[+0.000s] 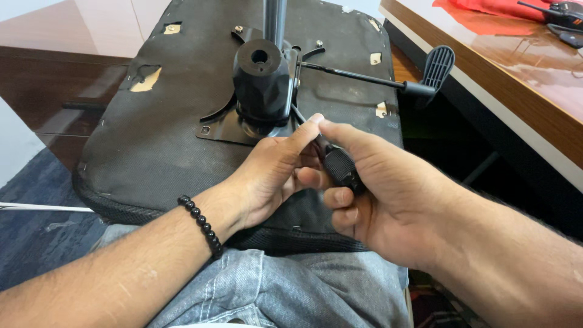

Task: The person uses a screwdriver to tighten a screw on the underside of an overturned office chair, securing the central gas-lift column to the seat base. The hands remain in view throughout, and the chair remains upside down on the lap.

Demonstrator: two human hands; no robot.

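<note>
Right hand (376, 194) gripping screwdriver (337, 164), left hand (273, 176) pinching its shaft, tip angled up-left toward chair mechanism (261, 85)

Screwdriver (339, 165) tip hidden behind left hand (273, 176).

1. The screwdriver (337, 164) has a black ribbed handle and a thin dark shaft; it slants up and to the left, its tip hidden at the metal plate
2. The chair seat (182, 140) lies upside down across the lap, its black fabric underside torn in spots
3. The black mechanism (261, 82) stands upright at the seat's centre, a lever jutting right
</note>
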